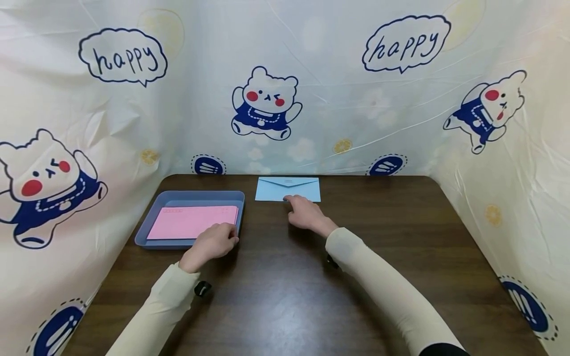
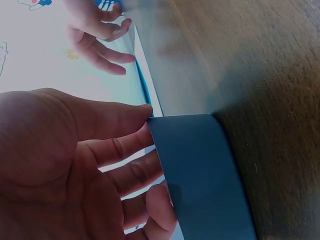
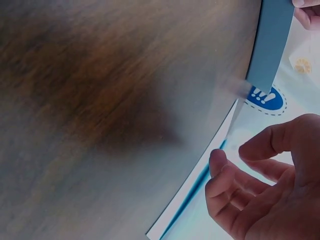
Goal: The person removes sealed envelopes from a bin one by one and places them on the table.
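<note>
- Standing right here watching: the right hand (image 1: 306, 212) has its fingertips at the near edge of the blue envelope (image 1: 288, 195), which lies flat on the bench (image 1: 285, 287) just ahead of that hand, flap side up.
- From the right wrist view, that hand is loosely bent with a gap between thumb and fingers, so nothing's gripped there. Can't tell if a fingertip really touches the paper.
- The left hand (image 1: 211, 242) is at the near right corner of the blue-grey tray (image 1: 199, 196): thumb tip at the rim, fingers bent past it. Can't tell whether it's pinching anything or just resting there, sorry.
- The pink envelope (image 1: 191, 222) is in the tray, just ahead and to the left of that left hand, maybe with more underneath.
- My two cents on the right hand: flat paper is a pain to pick up. I'd keep the fingertip light on the near edge, get the thumb under, then pinch. Mashing down would probably just crease it.
- For the left, I'd keep the thumb from pushing on the rim, since a light-looking tray could skid. If paper is being taken, one edge at a time seems safest.
</note>
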A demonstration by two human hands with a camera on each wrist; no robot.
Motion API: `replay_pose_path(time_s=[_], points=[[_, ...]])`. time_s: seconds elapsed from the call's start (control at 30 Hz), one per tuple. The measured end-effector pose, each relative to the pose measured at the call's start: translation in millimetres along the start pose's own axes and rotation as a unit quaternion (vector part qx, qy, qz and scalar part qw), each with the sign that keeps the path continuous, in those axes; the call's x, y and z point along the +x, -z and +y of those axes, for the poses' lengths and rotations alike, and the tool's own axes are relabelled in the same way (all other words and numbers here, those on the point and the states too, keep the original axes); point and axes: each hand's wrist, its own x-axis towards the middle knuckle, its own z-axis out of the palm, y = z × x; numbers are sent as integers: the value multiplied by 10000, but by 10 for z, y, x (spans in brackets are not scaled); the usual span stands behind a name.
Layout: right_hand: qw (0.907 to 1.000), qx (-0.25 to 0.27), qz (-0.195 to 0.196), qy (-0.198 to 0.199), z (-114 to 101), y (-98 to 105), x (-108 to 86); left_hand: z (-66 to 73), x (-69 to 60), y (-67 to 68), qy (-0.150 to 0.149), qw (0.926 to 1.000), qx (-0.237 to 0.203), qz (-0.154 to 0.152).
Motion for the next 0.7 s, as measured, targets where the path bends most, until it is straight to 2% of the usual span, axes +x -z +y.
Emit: replay_pose_path(time_s=[0.33,0.7], points=[[10000,-37,-63,6,-54,4,0,6,4,18,92,9999,-16,-85],[9997,-66,-88,200,-180,17,-2,-5,14,44,-42,9998,-52,-161]])
